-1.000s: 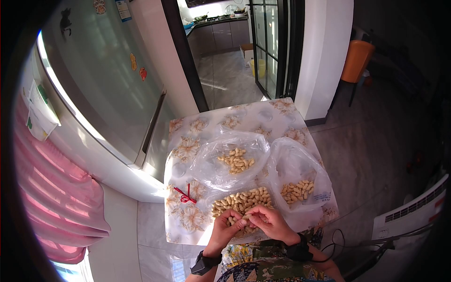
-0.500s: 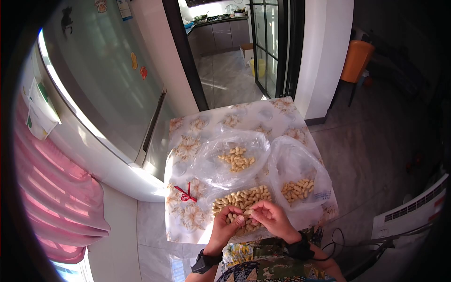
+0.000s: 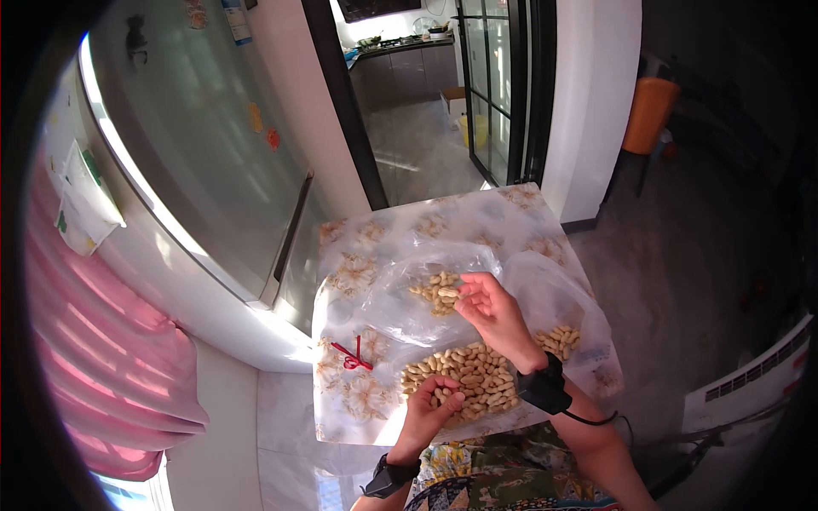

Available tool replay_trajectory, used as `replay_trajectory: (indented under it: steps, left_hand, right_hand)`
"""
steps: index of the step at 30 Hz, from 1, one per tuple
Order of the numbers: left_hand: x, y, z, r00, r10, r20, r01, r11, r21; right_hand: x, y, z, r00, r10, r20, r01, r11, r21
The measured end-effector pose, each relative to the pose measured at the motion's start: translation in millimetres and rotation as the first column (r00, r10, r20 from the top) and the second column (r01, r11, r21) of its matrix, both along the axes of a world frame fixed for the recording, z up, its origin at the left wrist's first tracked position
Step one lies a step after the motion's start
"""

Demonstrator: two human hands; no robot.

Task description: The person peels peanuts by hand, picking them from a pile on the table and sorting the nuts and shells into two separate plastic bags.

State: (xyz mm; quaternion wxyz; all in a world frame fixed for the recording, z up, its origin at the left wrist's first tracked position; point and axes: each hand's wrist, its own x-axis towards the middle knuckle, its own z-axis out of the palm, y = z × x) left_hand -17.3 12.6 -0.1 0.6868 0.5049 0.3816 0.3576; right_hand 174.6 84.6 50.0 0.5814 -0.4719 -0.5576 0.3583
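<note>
My right hand (image 3: 492, 317) is over the peanuts (image 3: 436, 285) in the middle plastic bag (image 3: 392, 298), its thumb and fingertips pinched on a peanut (image 3: 447, 292). My left hand (image 3: 430, 411) rests at the near left part of the large peanut pile (image 3: 477, 375), with thumb and forefinger curled towards each other; what lies between them is too small to tell. Another clear bag (image 3: 545, 281) at the right holds more peanuts (image 3: 561, 341), partly hidden behind my right wrist.
A red ribbon (image 3: 353, 353) lies at the left of the flowered tablecloth (image 3: 362, 272). Left of the table stand a fridge (image 3: 204, 153) and a pink curtain (image 3: 102, 341). Beyond are an open glass door (image 3: 490, 94) and an orange chair (image 3: 652, 115) at the right.
My right hand has moved from the big pile, beside my left hand, forward to the middle bag. My left hand has stayed over the pile. The view has shifted slightly.
</note>
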Motion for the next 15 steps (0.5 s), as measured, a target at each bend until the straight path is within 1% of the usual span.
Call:
replay_trajectory:
  steps: [1,2,4,6,7,8,10,11,13,15]
  left_hand:
    - [0,0,0,1.000,0.006,0.017,-0.006,1.000,-0.003]
    - [0,1,0,0.999,0.013,0.036,-0.013,1.000,-0.007]
    - [-2,2,0,1.000,0.004,0.021,-0.004,1.000,0.006]
    - [-3,2,-3,0.996,-0.026,0.090,0.034,0.996,-0.085]
    - [-2,2,-4,0.995,-0.031,0.091,0.040,0.995,-0.092]
    - [-1,1,-3,0.995,-0.013,0.100,0.025,0.993,-0.113]
    - [-1,0,-4,0.994,0.002,0.107,0.013,0.990,-0.139]
    - [-2,0,-4,0.996,0.000,0.091,0.012,0.991,-0.130]
    - [-3,1,-4,0.997,-0.009,0.080,0.020,0.990,-0.137]
    - [-3,1,-4,0.996,-0.023,0.086,0.034,0.992,-0.126]
  right_hand:
    - [-1,-4,-1,0.995,0.011,0.104,-0.011,1.000,-0.003]
    - [-5,-10,-5,0.993,0.014,0.120,-0.018,0.999,0.028]
    - [-11,-28,-3,0.959,0.133,0.250,-0.133,0.991,-0.018]
    - [-19,-47,-5,0.938,0.251,0.239,-0.240,0.968,-0.073]
    - [-24,-57,-8,0.925,0.258,0.277,-0.250,0.966,-0.064]
    - [-24,-63,-17,0.896,0.270,0.352,-0.266,0.962,-0.059]
    - [-25,-73,-29,0.880,0.206,0.428,-0.261,0.963,0.074]
    - [-25,-78,-31,0.880,0.205,0.427,-0.259,0.963,0.070]
    - [-23,-87,-33,0.919,0.170,0.356,-0.194,0.980,0.032]
    - [-20,-91,-35,0.914,0.162,0.372,-0.181,0.983,0.018]
